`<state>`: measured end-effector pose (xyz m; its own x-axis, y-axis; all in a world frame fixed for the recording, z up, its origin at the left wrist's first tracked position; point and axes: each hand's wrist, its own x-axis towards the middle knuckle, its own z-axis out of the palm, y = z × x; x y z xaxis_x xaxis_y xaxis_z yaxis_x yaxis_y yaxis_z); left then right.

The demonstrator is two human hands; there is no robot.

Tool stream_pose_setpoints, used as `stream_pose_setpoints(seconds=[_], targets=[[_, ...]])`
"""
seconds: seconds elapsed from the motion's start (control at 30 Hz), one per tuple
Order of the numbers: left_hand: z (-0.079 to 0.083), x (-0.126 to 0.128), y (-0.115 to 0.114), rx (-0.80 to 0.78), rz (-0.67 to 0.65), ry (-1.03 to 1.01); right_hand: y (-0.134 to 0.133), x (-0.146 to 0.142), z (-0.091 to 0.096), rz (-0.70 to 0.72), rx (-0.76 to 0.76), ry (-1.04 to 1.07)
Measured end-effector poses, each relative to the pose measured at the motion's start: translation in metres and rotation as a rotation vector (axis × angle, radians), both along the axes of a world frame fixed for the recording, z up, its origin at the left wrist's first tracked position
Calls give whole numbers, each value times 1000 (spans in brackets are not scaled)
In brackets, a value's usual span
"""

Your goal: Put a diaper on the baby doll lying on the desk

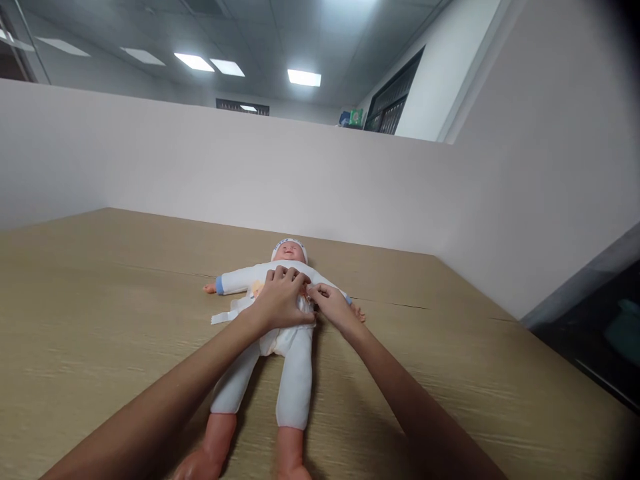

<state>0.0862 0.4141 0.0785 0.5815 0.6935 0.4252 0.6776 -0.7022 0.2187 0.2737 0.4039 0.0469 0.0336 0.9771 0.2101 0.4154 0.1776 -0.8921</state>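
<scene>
A baby doll [294,373] lies on its back with its head away from me, in a white outfit with blue cuffs and a white patterned cap. Around its hips is a white diaper [280,341], and a loose tab [225,316] of it sticks out on the left. My left hand [284,299] spans the doll's belly, its bent fingers and thumb holding the diaper front. At the right side of the waist, my right hand [330,301] pinches the diaper's edge between thumb and fingers. Exactly what lies between those fingertips is partly hidden.
The doll lies on a wood-coloured table [125,373]. A pale partition wall [240,167] stands along its far side, with another wall at the right. Beyond the table's right edge is a dark area with a greenish object [623,333].
</scene>
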Motion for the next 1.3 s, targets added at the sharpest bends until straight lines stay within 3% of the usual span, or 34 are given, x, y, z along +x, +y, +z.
stream_pose_setpoints(seconds=[0.1,0.23,0.37,0.47,0.63,0.77,0.87,1.0,1.13,1.3], targets=[[-1,0,0,2,-5,-2,-9,-5,-5,-38,63,6],[-2,-1,1,6,-8,-10,-41,-9,-9,-91,221,-36],[-3,-2,2,9,-14,-2,-68,-8,-13,50,430,-218],[-4,-2,3,14,-19,21,-72,-6,-17,163,443,-304],[4,-6,0,-41,-42,10,-67,-5,-20,191,445,-315],[11,-25,-7,-186,-162,-191,-68,-3,-21,161,485,-299],[-2,-57,-7,-237,-123,-446,-68,-2,-23,84,518,-258],[-39,-112,3,-202,53,-555,-66,-2,-27,33,509,-230],[-62,-151,12,-276,169,-486,-65,-3,-26,36,491,-278],[-63,-155,14,-251,249,-255,-51,-24,-1,21,537,-385]])
